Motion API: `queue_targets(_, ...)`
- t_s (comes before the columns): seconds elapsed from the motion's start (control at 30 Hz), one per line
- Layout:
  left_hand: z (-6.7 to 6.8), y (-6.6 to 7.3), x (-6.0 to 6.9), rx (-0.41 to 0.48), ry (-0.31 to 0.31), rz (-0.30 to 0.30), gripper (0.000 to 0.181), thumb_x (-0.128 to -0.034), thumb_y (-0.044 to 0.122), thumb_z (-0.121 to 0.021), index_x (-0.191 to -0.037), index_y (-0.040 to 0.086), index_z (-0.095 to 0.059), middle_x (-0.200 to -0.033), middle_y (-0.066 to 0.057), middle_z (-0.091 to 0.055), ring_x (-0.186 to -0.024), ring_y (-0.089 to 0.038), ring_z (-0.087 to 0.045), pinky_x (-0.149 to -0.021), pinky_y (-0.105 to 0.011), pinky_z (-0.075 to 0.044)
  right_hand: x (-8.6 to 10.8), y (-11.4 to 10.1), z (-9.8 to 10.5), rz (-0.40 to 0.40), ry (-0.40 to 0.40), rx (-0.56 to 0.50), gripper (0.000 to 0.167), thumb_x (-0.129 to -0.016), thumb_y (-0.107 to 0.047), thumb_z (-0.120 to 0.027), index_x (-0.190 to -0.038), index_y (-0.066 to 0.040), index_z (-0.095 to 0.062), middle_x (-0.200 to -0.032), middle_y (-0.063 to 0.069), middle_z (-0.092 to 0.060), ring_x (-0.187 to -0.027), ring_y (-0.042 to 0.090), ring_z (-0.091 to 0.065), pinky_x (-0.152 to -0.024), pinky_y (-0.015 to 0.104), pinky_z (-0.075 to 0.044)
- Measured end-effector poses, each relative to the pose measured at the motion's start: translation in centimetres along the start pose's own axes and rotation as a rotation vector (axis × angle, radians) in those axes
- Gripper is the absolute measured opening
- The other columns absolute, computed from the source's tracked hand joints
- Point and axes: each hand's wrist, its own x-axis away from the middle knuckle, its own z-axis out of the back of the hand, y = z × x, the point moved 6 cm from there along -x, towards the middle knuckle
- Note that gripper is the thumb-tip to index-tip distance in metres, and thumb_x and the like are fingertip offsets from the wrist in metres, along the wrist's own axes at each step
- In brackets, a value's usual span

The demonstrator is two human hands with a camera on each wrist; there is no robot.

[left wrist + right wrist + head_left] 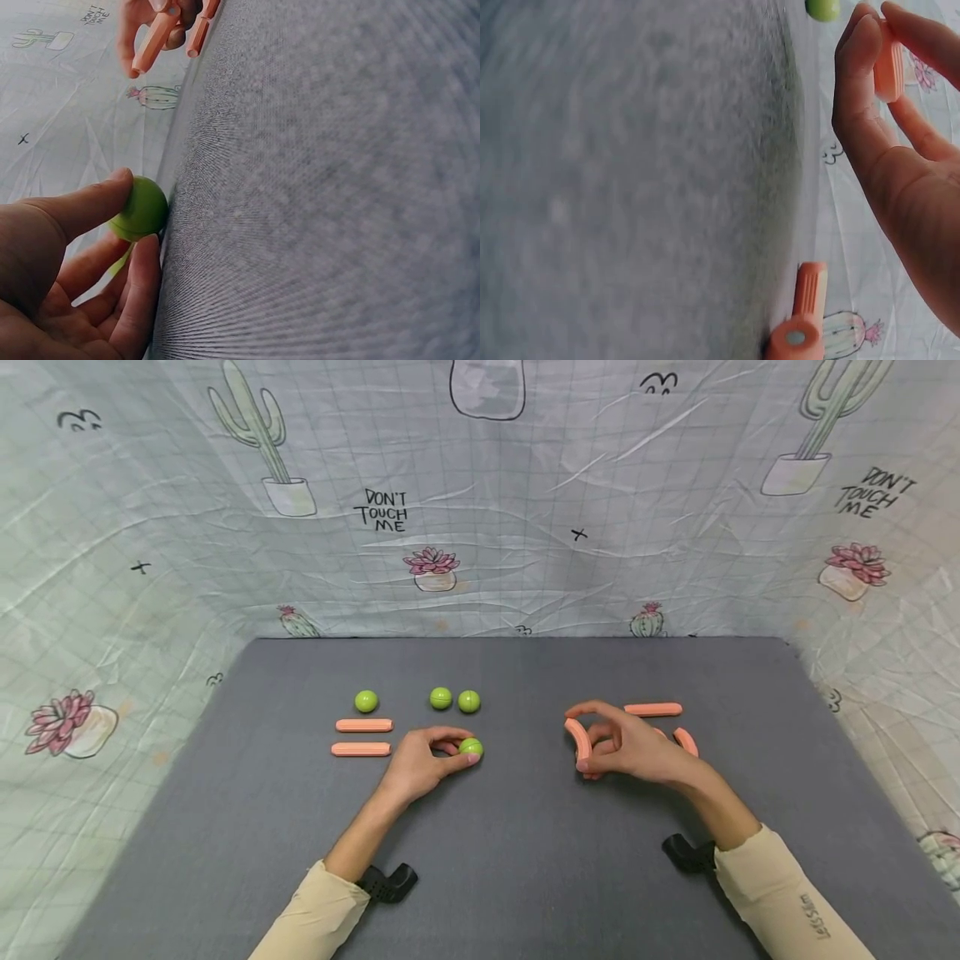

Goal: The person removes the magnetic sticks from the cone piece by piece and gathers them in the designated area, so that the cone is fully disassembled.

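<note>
My left hand (420,764) pinches a green ball (471,747) between thumb and fingers, low at the grey tabletop. In the left wrist view, the ball (142,210) has a seam line. To the right, my right hand (637,747) holds a curved, ribbed orange building rod (580,740) between thumb and fingers, raised off the surface. That rod (889,67) stands nearly upright in the right wrist view. Behind the right hand lie a straight orange rod (652,709) and a curved one (686,742); another orange piece is partly hidden by the hand.
Two straight orange rods (364,725) lie parallel left of the left hand. Behind them sits a green ball (366,701), with two more balls (454,698) side by side farther right. A patterned cloth (510,585) hangs along the table's back and sides.
</note>
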Motion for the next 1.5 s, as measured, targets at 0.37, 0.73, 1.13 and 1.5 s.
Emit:
queue_targets(0.37,-0.1,-0.2,0.1,0.008,-0.007,-0.002,0.030,-0.0848,0.025,-0.088,-0.114,0.023,-0.080,-0.093,0.002,-0.077,-0.085,-0.009,-0.066,-0.079,-0.028,-0.051,1.0,0.5,1.0,0.021,0.003,0.035,0.072,-0.092,-0.009,-0.079,-0.153,-0.008,-0.040,-0.103,0.016,-0.071,-0.091,0.033,-0.077,-0.084,0.030,-0.058)
queue_targets(0.73,-0.2,-0.1,0.1,0.022,-0.006,-0.006,0.029,-0.0849,0.025,-0.089,-0.113,0.023,-0.080,-0.093,0.002,-0.076,-0.085,-0.009,-0.066,-0.079,-0.027,-0.051,2.2,1.0,2.2,-0.030,0.077,0.118,0.074,-0.093,-0.015,-0.080,-0.154,-0.006,-0.040,-0.129,0.026,-0.056,-0.091,0.020,-0.080,-0.086,0.026,-0.058)
queue_targets(1.13,-0.2,-0.2,0.0,0.015,-0.002,-0.012,0.028,-0.0851,0.027,-0.088,-0.112,0.024,-0.080,-0.093,0.003,-0.076,-0.085,-0.008,-0.065,-0.078,-0.026,-0.050,3.8,1.1,3.4,0.006,0.150,0.127,0.071,-0.092,-0.013,-0.080,-0.152,-0.002,-0.043,-0.122,0.025,-0.057,-0.089,0.020,-0.080,-0.079,0.026,-0.058)
queue_targets(1.5,0.0,-0.1,0.1,0.024,0.007,-0.009,0.029,-0.0846,0.025,-0.089,-0.112,0.023,-0.081,-0.092,0.003,-0.076,-0.085,-0.008,-0.065,-0.078,-0.026,-0.050,4.7,1.3,4.1,0.085,0.202,0.173,0.077,-0.088,-0.008,-0.083,-0.153,0.003,-0.044,-0.126,0.023,-0.064,-0.095,0.010,-0.071,-0.076,0.027,-0.061)
